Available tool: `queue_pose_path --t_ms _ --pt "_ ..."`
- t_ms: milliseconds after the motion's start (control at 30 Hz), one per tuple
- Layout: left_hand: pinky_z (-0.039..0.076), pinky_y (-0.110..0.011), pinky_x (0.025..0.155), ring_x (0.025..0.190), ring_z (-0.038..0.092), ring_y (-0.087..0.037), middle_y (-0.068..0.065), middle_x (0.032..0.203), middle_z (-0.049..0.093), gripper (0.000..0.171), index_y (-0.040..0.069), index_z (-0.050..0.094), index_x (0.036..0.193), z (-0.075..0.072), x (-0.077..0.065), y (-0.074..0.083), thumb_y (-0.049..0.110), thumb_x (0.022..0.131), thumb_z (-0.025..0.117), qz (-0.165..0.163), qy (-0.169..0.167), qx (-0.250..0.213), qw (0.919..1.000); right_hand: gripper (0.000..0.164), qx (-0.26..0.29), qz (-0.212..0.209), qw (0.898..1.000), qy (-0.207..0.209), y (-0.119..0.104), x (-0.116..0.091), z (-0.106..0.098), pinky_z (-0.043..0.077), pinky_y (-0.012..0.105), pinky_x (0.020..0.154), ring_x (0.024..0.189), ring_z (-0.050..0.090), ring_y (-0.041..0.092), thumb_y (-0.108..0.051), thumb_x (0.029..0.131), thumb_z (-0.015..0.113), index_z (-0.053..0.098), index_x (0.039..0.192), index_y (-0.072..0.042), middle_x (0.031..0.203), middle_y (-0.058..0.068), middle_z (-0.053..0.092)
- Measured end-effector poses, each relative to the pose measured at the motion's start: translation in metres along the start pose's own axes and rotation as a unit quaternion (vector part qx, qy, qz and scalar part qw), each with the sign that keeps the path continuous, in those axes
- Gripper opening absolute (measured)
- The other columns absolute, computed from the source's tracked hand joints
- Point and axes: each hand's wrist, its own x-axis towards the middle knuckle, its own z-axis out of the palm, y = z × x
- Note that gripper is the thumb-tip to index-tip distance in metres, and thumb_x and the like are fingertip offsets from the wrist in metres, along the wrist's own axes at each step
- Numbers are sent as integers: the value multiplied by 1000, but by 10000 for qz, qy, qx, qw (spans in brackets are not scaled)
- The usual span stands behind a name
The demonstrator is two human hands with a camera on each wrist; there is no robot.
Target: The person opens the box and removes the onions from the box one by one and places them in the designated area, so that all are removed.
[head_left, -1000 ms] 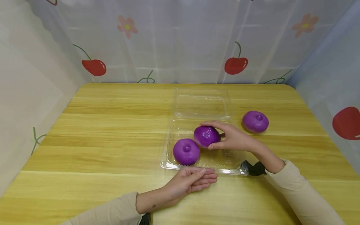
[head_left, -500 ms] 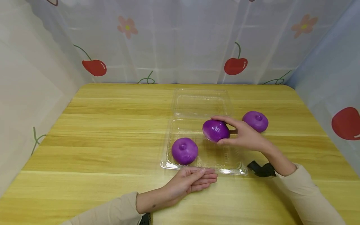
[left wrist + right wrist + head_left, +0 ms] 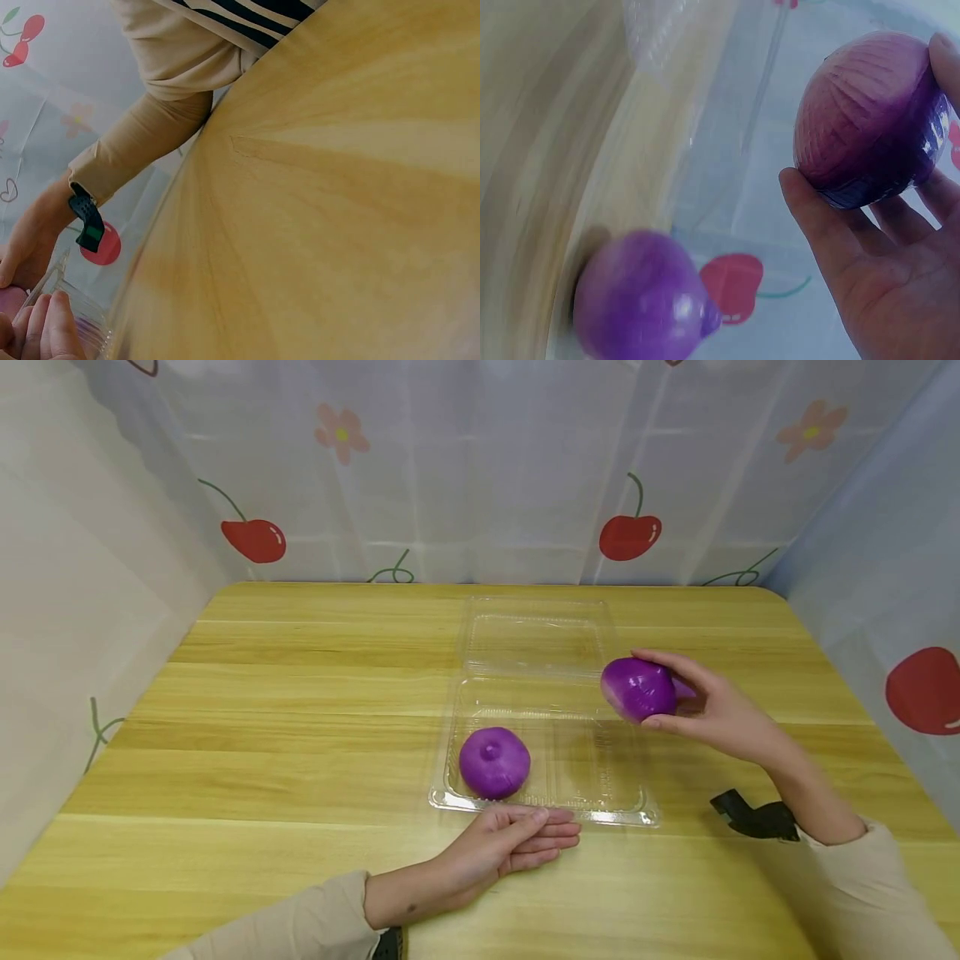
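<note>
Holding a glossy purple onion (image 3: 637, 690) aloft, pinched between thumb and curved fingers of the right hand (image 3: 726, 713).

Near the back right of an open, clear plastic container (image 3: 615, 817), partly blocking a smooth second onion (image 3: 641, 300) on the wood-grain table (image 3: 300, 718) from the head view. Resting the left hand (image 3: 501, 850), with straight fingers grasping nothing, at the ribbed container's front rim, before a round third onion (image 3: 495, 763) inside, front left. Backed by a cherry-printed curtain (image 3: 480, 468).
</note>
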Motion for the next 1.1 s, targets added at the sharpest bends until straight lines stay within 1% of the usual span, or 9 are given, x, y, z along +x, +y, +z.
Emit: queue_pose_path --t_ms 100,233,333,467,667,833,933,1000,1100 --pt "43 -32 96 115 52 -31 -24 126 52 38 -14 45 128 0 0 0 12 100 44 11 9 3 10000 72 -108 164 9996 200 4 -7 -11 51 16 78 113 47 29 5 82 69 36 144 -10 139 17 34" --pt "43 -32 96 115 52 -31 -24 126 52 38 -14 46 128 0 0 0 12 100 44 2 19 11 10000 71 -62 307 9983 483 10 -16 -25 49 14 80 119 40 14 9 82 67 36 143 -8 140 8 34" --pt "44 -32 95 115 52 -31 -24 126 53 38 -14 46 128 0 0 0 13 100 44 -5 35 6 10000 71 42 396 9971 651 17 -21 -34 49 13 80 124 36 15 12 82 65 36 143 -9 141 4 33" --pt "44 -32 95 115 53 -31 -25 125 53 38 -14 45 128 1 0 0 13 100 44 1 61 -2 10000 71 84 523 9949 863 30 -27 -47 48 12 79 124 36 14 13 83 62 35 145 -12 142 5 31" --pt "44 -33 95 115 52 -31 -25 125 53 38 -14 46 127 1 0 0 12 100 44 -3 63 9 10000 69 -173 816 9899 1147 51 -43 -65 46 8 78 122 37 8 7 87 61 33 146 -17 142 5 30" --pt "43 -33 96 115 52 -31 -25 124 53 38 -14 46 127 1 0 0 12 100 44 -15 63 -21 10000 69 -548 1280 9824 1248 64 -58 -77 43 3 75 127 31 10 -3 90 62 30 147 -23 146 7 26" --pt "43 -33 96 115 52 -31 -25 125 53 38 -14 46 127 1 0 0 12 100 44 -18 55 -38 10000 70 -656 1434 9793 1272 72 -64 -82 40 1 74 131 28 15 -5 90 63 28 148 -25 147 9 24" --pt "43 -33 96 115 52 -30 -25 125 53 38 -14 46 128 1 0 0 12 100 44 -20 44 -41 10000 71 -742 1495 9776 1285 77 -66 -84 39 0 74 132 27 19 -6 90 64 28 148 -23 147 12 24" --pt "43 -33 96 116 52 -30 -25 125 53 38 -15 46 128 0 0 0 12 100 45 -35 15 -33 10000 72 -845 1578 9763 1213 84 -67 -85 38 -2 73 133 25 33 -8 89 65 26 149 -16 147 20 22"
